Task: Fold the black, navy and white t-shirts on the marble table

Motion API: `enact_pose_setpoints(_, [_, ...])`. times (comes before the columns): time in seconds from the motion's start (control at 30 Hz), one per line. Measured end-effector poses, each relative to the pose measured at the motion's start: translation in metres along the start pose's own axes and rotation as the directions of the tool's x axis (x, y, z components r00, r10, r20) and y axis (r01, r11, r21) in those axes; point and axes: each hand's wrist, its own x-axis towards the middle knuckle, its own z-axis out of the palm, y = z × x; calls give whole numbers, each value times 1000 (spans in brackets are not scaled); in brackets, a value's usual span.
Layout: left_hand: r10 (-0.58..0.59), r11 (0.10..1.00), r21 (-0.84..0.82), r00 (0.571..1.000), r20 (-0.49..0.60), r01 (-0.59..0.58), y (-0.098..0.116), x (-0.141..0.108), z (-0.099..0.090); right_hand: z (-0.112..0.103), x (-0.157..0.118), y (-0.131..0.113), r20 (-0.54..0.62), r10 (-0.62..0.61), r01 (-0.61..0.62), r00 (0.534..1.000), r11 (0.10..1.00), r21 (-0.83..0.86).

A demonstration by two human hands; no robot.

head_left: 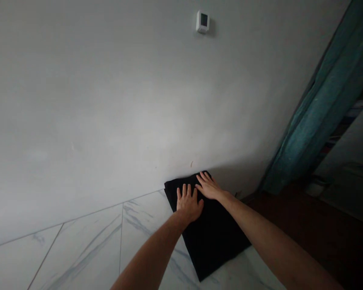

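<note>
A folded black cloth lies on white marble tile, its far end close to the wall. My left hand rests flat on the cloth near its far edge, fingers spread. Just beyond and to the right, my right hand lies palm down on the far end of the same cloth. The fingers of my right hand point left, and it sits very close to my left hand. Neither hand grips the cloth.
A pale grey wall rises behind the tile, with a small white wall-mounted device high up. A teal curtain hangs at the right, above a dark brown floor area.
</note>
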Motion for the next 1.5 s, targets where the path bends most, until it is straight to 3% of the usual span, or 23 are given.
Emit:
enact_pose_setpoints(0.17, [-13, 1000, -20, 999, 37, 14, -3, -12, 14, 22, -9, 5, 46, 61, -63, 997, 997, 52])
enact_pose_setpoints(0.37, [-21, 996, 83, 999, -37, 24, -35, 24, -2, 31, -6, 9, 5, 36, -37, 999, 998, 54])
enact_pose_setpoints(0.53, [-69, 994, 80, 997, -18, 70, -62, 35, 10, 28, -10, 8, -16, 36, -35, 999, 997, 68])
enact_pose_setpoints(0.7, [-68, 994, 85, 997, 43, 64, -66, 39, 14, 31, -9, 7, -10, 61, -60, 998, 995, 77])
enact_pose_setpoints(0.87, [-72, 994, 89, 997, 22, 70, -40, 27, 0, 32, -5, 7, -9, 100, -100, 995, 993, 68])
enact_pose_setpoints(1.03, [145, 988, -57, 987, 76, -141, 22, -36, -7, 5, -15, 0, 54, 104, -108, 993, 991, 82])
enact_pose_setpoints(1.13, [182, 975, -144, 980, 84, -168, 45, -67, -6, -4, -37, 1, -21, 94, -93, 995, 994, 56])
enact_pose_setpoints(1.23, [178, 973, -165, 980, 86, -162, 52, -80, -4, 7, -69, 10, -84, 39, -35, 996, 998, 45])
enact_pose_setpoints(1.33, [195, 972, -151, 978, 79, -182, 52, -83, 1, 25, -94, 18, -43, 63, -60, 997, 996, 64])
enact_pose_setpoints(1.4, [200, 972, -143, 977, 72, -188, 52, -82, 3, 29, -101, 20, -1, 97, -97, 995, 993, 71])
enact_pose_setpoints(1.5, [192, 974, -135, 978, 79, -180, 51, -76, 1, 15, -92, 19, 76, 109, -114, 991, 991, 76])
